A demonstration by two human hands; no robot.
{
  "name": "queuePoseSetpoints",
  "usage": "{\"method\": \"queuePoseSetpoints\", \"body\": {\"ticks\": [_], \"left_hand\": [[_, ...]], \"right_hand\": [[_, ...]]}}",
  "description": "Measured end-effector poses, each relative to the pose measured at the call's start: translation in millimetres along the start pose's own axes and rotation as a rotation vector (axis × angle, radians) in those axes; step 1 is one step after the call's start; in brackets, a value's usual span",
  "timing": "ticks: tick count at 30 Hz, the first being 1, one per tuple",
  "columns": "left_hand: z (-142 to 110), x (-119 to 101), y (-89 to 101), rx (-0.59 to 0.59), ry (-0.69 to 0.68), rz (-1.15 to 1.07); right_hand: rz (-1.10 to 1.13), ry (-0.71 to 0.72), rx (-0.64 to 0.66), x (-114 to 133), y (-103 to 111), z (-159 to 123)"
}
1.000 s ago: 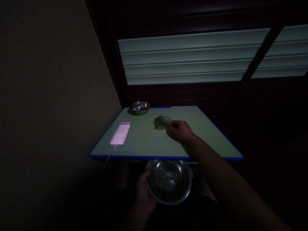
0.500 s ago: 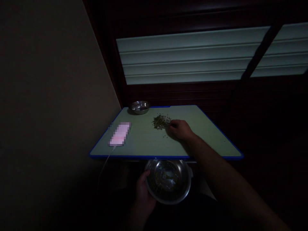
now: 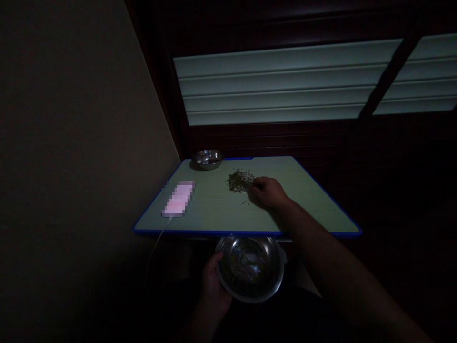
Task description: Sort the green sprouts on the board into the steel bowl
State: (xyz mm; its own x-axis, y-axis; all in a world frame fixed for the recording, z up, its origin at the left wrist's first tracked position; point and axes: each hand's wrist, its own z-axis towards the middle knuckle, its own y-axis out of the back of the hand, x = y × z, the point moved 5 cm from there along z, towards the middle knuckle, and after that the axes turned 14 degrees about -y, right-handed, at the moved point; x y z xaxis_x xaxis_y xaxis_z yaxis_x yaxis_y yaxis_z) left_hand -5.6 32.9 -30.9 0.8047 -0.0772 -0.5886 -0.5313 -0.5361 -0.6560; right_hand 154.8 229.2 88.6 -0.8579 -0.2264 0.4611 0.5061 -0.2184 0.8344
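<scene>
My left hand [image 3: 215, 286] grips the left rim of a metal bowl [image 3: 273, 281], its thumb over the edge. The bowl is below the table's front edge, tilted so its inside shows, with some small greenish bits in it. On the pale green tabletop [image 3: 210, 214] lies a loose pile of small green grains [image 3: 238, 181]. My right hand [image 3: 268, 191] rests at the right side of this pile, fingers bent and pressed together. Whatever the fingertips may hold is too dark and small to make out. A few stray grains lie just nearer than the pile.
A smaller metal bowl [image 3: 207, 160] stands at the table's back left corner. A phone [image 3: 179, 199], blurred out, lies at the left with a white cable [image 3: 157, 243] running off the front edge. Behind stands a dark wooden door [image 3: 250, 136] with pale slats; a wall [image 3: 89, 143] rises at the left.
Hardly anything differs. The whole view has shifted very slightly; both hands, the bowl and the pile keep their places.
</scene>
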Motion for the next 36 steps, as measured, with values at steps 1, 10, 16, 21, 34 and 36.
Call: {"method": "queuePoseSetpoints", "body": {"ticks": [1, 10, 16, 21, 34, 36], "left_hand": [[0.1, 0.0, -0.2, 0.004, -0.002, -0.002], [0.9, -0.3, -0.1, -0.014, -0.008, 0.006], [2.3, 1.2, 0.9, 0.012, 0.002, -0.009], [2.5, 0.2, 0.4, 0.006, -0.002, -0.001], [-1.7, -2.0, -0.8, 0.008, -0.014, 0.023], [-1.9, -2.2, -1.9, 0.016, -0.017, 0.018]], "right_hand": [[-0.002, -0.004, -0.003, -0.4, -0.3, 0.2], [0.007, -0.026, 0.014, -0.5, -2.2, 1.2], [0.001, -0.022, 0.007, -1.4, -2.5, 1.5], [0.011, -0.033, -0.017, -2.2, -1.5, 1.4], [0.006, 0.017, 0.008, 2.5, -0.3, -0.2], [0.006, 0.021, 0.009, 2.6, -0.5, -0.2]]}}
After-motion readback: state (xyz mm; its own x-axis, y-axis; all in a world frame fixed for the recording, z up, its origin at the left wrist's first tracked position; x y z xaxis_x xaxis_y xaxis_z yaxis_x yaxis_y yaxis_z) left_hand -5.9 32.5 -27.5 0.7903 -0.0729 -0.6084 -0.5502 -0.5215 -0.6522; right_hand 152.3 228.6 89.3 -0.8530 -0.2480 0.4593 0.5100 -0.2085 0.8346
